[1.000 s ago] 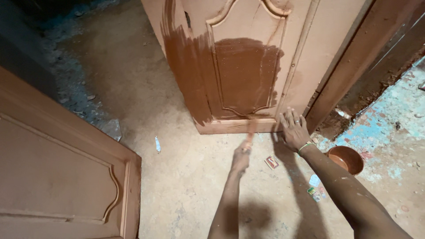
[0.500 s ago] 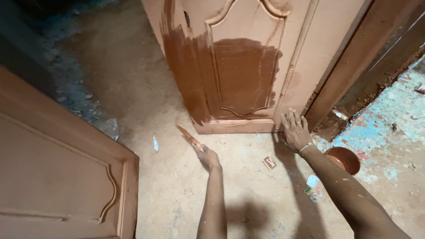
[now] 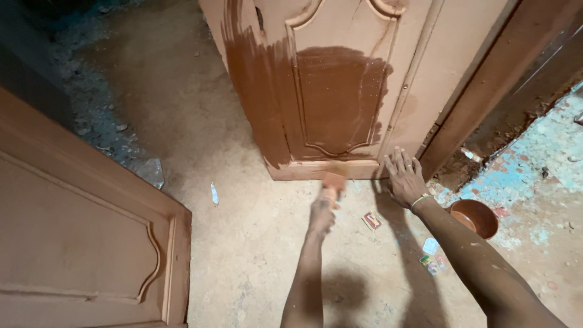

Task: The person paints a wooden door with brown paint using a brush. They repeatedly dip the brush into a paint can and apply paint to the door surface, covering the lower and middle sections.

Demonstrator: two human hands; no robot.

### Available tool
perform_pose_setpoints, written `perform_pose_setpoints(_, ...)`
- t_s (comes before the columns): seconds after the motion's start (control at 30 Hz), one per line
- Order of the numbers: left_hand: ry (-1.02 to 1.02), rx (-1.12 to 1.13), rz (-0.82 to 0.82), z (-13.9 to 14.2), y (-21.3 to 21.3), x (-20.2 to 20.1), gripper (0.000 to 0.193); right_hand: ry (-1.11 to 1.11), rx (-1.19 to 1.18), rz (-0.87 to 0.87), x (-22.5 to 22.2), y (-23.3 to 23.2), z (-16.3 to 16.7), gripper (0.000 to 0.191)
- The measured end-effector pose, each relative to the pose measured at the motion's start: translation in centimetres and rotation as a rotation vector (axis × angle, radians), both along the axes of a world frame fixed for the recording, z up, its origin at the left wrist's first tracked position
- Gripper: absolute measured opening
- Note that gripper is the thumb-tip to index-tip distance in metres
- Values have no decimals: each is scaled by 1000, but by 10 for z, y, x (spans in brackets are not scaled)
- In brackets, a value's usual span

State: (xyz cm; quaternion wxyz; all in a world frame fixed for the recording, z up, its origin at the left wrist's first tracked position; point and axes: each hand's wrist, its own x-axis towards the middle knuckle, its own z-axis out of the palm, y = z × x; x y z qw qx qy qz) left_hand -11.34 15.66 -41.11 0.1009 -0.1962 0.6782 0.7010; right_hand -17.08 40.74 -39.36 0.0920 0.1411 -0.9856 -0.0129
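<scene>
From the head camera, the left hand [image 3: 320, 214] had swung back from the open floor, its fingers wrapped around the small paint-wet brush [image 3: 333, 180], bristles meeting the bottom rail of the half-stained brown panelled wooden door [image 3: 340, 103]. The right hand [image 3: 405, 180], fingers spread flat and holding nothing, stayed braced there. The stroke resumed low; 1 round brown bowl [image 3: 475, 217] sat nearby.

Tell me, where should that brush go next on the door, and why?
Probably a stroke along the bottom rail. The left hand holds the brush right at the lower edge of the door, where the rail looks pale beside the dark coat above it. The right hand is pressed flat near the door's bottom right corner.
</scene>
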Motion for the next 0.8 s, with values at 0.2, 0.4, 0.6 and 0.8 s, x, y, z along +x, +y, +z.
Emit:
perform_pose_setpoints(0.2,237,57,576,5,-52,-17,39,10,30,4,0,2,0,90)
perform_pose_setpoints(0.4,188,42,809,21,-83,-16,50,21,32,3,2,3,0,91)
perform_pose_setpoints(0.6,281,17,421,13,-81,-15,44,17,3,12,3,0,0,90)
perform_pose_setpoints(0.8,163,32,-110,-7,-71,10,42,-41,15,25,5,-6,0,90)
